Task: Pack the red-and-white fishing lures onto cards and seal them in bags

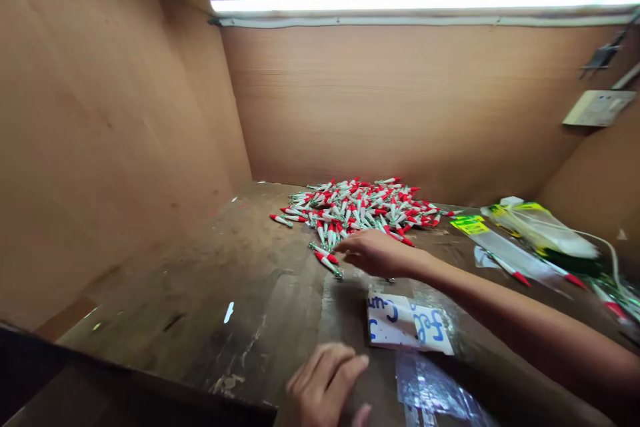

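Observation:
My right hand (373, 252) reaches to the front of a pile of small tapered red-and-white pieces (357, 203) with greenish, shiny ends. Its fingertips are beside a few loose pieces (327, 261) that lie apart from the heap. The fingers look slightly apart, and no piece shows clearly between them. Lower in the view, my left hand (325, 383) is near the front edge of the table, with loosely curled fingers and the thumb apart. Nothing shows in it. Between my hands and a little to the right lies a white card (410, 321) with blue handwriting.
Clear plastic packets with yellow-green tops (545, 230) lie at the right, beside long red-tipped items (510, 270). Clear tape (435, 387) covers part of the brown tabletop (200, 293). Wooden panels (400, 100) enclose the table, with a socket box (597, 108) at the right.

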`<state>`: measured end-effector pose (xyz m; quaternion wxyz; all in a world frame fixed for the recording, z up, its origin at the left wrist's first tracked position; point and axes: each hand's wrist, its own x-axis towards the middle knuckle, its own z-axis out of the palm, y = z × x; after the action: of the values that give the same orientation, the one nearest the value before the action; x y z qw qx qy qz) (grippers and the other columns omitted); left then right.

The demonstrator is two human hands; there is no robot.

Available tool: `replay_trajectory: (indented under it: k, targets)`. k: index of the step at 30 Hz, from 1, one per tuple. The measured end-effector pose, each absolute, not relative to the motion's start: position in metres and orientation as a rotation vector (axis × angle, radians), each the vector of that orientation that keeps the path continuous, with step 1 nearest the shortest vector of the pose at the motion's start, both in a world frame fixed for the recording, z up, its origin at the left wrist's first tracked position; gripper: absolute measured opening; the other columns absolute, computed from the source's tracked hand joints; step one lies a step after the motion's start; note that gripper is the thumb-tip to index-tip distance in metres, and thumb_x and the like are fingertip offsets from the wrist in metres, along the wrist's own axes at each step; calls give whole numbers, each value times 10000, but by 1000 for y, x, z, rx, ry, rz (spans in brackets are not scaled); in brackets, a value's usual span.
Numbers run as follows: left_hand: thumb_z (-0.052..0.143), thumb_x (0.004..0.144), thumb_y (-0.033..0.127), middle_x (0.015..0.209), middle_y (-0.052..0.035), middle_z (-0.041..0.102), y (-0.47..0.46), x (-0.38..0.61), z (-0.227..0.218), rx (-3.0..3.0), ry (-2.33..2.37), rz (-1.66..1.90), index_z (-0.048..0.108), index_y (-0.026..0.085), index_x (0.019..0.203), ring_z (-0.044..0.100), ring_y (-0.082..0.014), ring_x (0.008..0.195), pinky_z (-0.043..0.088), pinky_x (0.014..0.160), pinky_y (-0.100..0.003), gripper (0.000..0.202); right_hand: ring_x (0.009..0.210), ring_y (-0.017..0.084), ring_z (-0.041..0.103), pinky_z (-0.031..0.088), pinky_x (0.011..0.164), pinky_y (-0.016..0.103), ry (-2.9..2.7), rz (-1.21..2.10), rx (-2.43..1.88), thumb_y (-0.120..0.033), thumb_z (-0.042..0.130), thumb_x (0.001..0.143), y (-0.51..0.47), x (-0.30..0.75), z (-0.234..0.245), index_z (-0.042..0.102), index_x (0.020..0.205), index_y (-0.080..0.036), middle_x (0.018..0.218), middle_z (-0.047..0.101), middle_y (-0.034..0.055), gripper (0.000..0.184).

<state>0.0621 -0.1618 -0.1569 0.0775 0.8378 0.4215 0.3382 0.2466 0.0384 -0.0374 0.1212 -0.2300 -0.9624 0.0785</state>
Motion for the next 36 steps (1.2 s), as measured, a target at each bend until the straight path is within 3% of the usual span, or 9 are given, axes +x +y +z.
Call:
replay_trajectory:
  k: [2, 4, 6, 9, 15, 18, 21, 27, 36]
  targets:
    - [786, 780, 344, 1446, -119, 540, -130, 77, -142, 2584, 1260, 760, 399, 281, 1491, 535, -353, 1302, 519, 1034, -479, 812, 815, 181, 705, 505, 738, 280, -2628, 470, -904, -246, 530, 984, 39, 318, -59, 728, 1173, -210, 1004, 782, 64, 276]
    - [817, 748, 397, 1590, -137, 362, -99, 96, -126, 2651, 1214, 542, 289, 287, 1555, 388, -394, 1423, 407, 1127, -553, 970, 875, 208, 712, 518, 783, 309, -2427, 574, -1104, -299, 527, 985, 27, 370, -84, 732, 1164, -217, 1058, 776, 70, 285]
    - [806, 750, 467, 1539, -162, 423, -75, 116, -112, 2697, 1124, 388, 306, 261, 1550, 429, -415, 1382, 380, 1118, -588, 966, 922, 242, 710, 523, 817, 344, -2272, 608, -1251, -343, 539, 972, 12, 403, -105, 744, 1146, -222, 1085, 770, 81, 295]
    - [773, 761, 528, 1313, -150, 598, -51, 145, -95, 2682, 1053, 326, 367, 243, 1518, 588, -389, 1178, 460, 1013, -563, 906, 953, 260, 698, 522, 836, 362, -2125, 730, -1298, -350, 548, 946, -8, 424, -123, 753, 1134, -233, 1073, 765, 83, 302]
    - [738, 837, 440, 1520, -84, 465, -34, 170, -100, 2389, 969, 709, 218, 336, 1560, 527, -303, 1300, 437, 1086, -473, 897, 809, 210, 698, 533, 663, 309, -1543, 1372, -1161, -427, 594, 892, -12, 441, -131, 531, 1429, -236, 1209, 715, 104, 573]
    - [781, 792, 413, 1499, -73, 483, -31, 164, -113, 2375, 936, 684, 273, 346, 1535, 522, -304, 1301, 432, 1093, -469, 903, 870, 250, 703, 546, 737, 355, -1571, 1159, -1282, -501, 597, 903, -7, 450, -133, 660, 1275, -198, 1135, 745, 116, 484]
    - [802, 763, 399, 1429, -67, 531, -33, 162, -119, 2447, 887, 553, 312, 360, 1515, 544, -304, 1257, 460, 1057, -455, 898, 1021, 276, 683, 511, 906, 393, -1748, 776, -1354, -451, 584, 933, -5, 456, -137, 744, 1132, -221, 1120, 754, 91, 343]
    - [804, 726, 461, 1299, -82, 557, -42, 169, -113, 2531, 868, 492, 347, 326, 1476, 568, -304, 1147, 487, 991, -447, 888, 957, 251, 703, 539, 854, 366, -1786, 825, -1309, -359, 545, 952, 8, 446, -150, 721, 1168, -197, 1059, 764, 87, 322]
    - [790, 725, 509, 1299, -84, 577, -30, 151, -104, 2638, 708, 372, 394, 297, 1451, 577, -315, 1161, 481, 989, -422, 854, 1130, 236, 583, 450, 1001, 382, -2382, 391, -1005, -155, 632, 887, 63, 377, -127, 692, 1176, -239, 1202, 654, 89, 307]
